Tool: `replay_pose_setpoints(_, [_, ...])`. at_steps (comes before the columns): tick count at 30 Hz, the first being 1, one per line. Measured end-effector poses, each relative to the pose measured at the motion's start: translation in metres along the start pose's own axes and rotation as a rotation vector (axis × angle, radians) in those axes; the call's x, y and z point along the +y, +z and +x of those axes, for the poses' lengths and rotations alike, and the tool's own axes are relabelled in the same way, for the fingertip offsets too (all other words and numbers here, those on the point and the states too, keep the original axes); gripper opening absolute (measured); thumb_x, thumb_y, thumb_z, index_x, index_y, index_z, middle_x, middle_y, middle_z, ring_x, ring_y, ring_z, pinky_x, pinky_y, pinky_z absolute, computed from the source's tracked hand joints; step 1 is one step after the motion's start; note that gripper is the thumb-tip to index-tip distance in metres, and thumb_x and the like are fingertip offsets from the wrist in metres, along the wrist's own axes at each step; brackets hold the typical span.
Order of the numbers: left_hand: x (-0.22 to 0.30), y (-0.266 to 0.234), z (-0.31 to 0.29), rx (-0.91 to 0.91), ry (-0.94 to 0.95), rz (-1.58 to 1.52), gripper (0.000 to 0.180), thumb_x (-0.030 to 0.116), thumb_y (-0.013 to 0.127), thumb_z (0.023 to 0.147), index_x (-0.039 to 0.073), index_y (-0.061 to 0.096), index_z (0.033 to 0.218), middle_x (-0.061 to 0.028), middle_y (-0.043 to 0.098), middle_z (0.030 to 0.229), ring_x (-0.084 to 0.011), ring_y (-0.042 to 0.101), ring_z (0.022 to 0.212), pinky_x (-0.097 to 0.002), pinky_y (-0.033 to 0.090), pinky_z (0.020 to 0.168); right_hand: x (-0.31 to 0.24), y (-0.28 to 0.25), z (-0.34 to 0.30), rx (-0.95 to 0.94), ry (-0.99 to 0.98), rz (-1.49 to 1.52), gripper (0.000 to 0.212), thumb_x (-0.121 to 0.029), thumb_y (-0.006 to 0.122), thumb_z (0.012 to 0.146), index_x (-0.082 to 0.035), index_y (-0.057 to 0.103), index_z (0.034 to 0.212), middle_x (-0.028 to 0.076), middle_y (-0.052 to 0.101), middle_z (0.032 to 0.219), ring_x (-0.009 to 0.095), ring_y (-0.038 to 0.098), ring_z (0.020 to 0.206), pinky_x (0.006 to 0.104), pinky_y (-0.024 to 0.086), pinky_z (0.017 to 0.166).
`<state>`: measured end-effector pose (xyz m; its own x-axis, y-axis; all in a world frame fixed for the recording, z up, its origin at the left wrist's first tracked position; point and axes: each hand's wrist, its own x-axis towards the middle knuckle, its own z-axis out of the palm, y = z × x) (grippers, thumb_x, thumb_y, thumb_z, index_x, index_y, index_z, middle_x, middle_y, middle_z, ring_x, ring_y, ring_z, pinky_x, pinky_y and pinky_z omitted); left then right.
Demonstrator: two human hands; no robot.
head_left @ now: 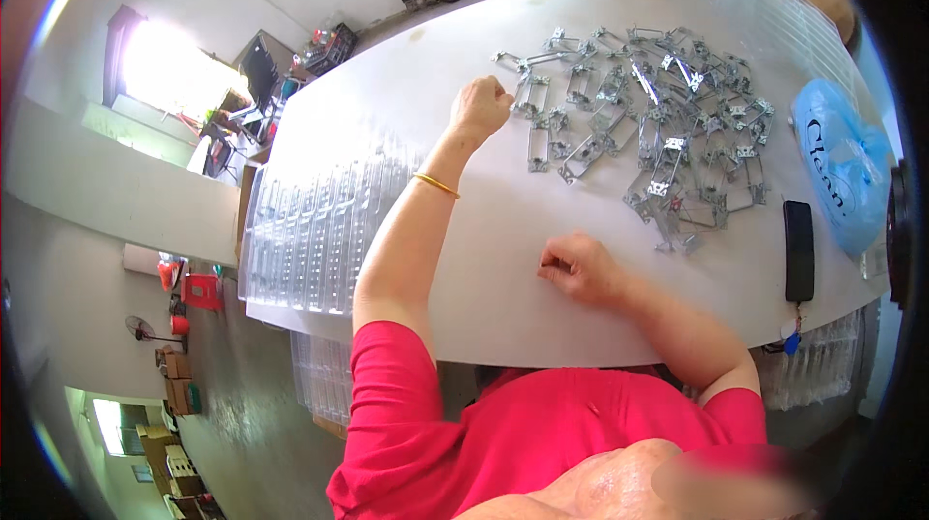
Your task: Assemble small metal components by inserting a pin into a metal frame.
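A heap of small silver metal bracket frames (668,123) lies spread over the far right half of the white table. My left hand (481,109) is stretched out to the heap's left edge, with its fingers curled. Its fingertips are right beside the nearest metal bracket (538,145); whether they grip a part is hidden. My right hand (581,269) rests low over the table in front of me, its fingers bent together. What it holds, if anything, does not show. A yellow bangle (436,185) circles my left wrist.
Clear plastic trays (319,230) are stacked at the table's left, and more clear trays (789,27) stand at the far right. A blue plastic bag (840,167) and a black phone (799,251) lie along the right side. The table (474,297) has a curved-looking front edge near my body.
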<state>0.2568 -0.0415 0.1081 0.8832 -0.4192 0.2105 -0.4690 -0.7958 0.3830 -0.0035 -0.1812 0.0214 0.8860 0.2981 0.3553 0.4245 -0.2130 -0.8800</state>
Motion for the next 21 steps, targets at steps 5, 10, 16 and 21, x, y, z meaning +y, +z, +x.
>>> replay_pose_setpoints(5, [-0.007,0.03,0.043,-0.068,-0.118,-0.007,0.033,0.033,0.065,0.084,0.002,0.073,0.093,-0.0216,0.073,0.094,-0.0378,0.07,0.095,-0.0456,0.055,0.086,-0.004,-0.007,0.0,-0.028,0.03,-0.009,0.014,-0.01,0.076,0.084,-0.009,0.062,0.085,0.006,0.064,0.071,0.027,0.06,0.064,0.039,0.046,0.074])
replay_pose_setpoints(10, [-0.007,0.059,0.061,-0.159,-0.113,0.17,0.036,0.034,0.063,0.084,0.002,0.072,0.099,-0.0208,0.073,0.101,-0.0381,0.069,0.099,-0.0469,0.054,0.089,-0.002,-0.009,0.005,-0.055,-0.017,-0.027,0.017,-0.007,0.076,0.082,-0.006,0.06,0.083,0.01,0.063,0.07,0.032,0.062,0.065,0.0424,0.047,0.063])
replay_pose_setpoints(16, [-0.02,0.064,0.066,-0.109,-0.109,0.186,0.031,0.029,0.062,0.086,0.004,0.072,0.1,-0.0197,0.073,0.102,-0.0397,0.069,0.098,-0.0481,0.055,0.087,0.0,-0.005,0.006,-0.03,-0.042,-0.03,0.016,-0.009,0.076,0.082,-0.008,0.06,0.083,0.008,0.06,0.067,0.032,0.06,0.063,0.0427,0.046,0.067])
replay_pose_setpoints(21, [-0.013,0.04,0.045,-0.018,-0.127,0.023,0.023,0.021,0.062,0.087,0.001,0.069,0.096,-0.021,0.073,0.101,-0.0361,0.071,0.096,-0.0449,0.055,0.084,-0.004,-0.006,0.002,-0.042,0.016,-0.006,0.015,-0.008,0.075,0.083,-0.007,0.06,0.082,0.008,0.063,0.072,0.032,0.063,0.069,0.0421,0.047,0.066])
